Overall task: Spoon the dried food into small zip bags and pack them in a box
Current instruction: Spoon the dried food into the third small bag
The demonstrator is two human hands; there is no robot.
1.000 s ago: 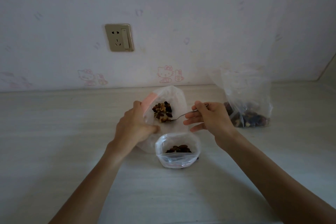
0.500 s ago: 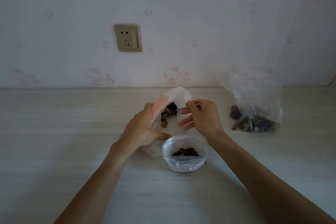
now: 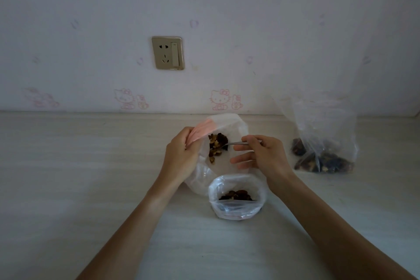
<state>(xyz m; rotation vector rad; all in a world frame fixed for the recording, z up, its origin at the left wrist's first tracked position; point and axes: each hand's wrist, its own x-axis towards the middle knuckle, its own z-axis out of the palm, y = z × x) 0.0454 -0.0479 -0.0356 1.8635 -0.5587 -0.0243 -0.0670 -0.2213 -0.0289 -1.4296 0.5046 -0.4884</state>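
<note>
pale table [image 3: 68, 188], 3 plastic bags [image 3: 236, 209]

Single head-worn view, looking forward and down.
It faces the wall [image 3: 227, 18] across a pale table [image 3: 68, 188], close above both forearms.

Domestic room, most likely a bedroom or a child's room in a home. Evidence: the wall [image 3: 227, 18] carries pale wallpaper printed with pink cartoon cats [image 3: 219, 99] in a row just above the desk edge. A brass-coloured wall socket [image 3: 167, 53] with a switch is set above that row. Below the wall runs a light wood-grain tabletop [image 3: 68, 177] pushed flush against it. Loose plastic bags of dried food [image 3: 322, 157] stand on the tabletop, right of the socket.
</note>
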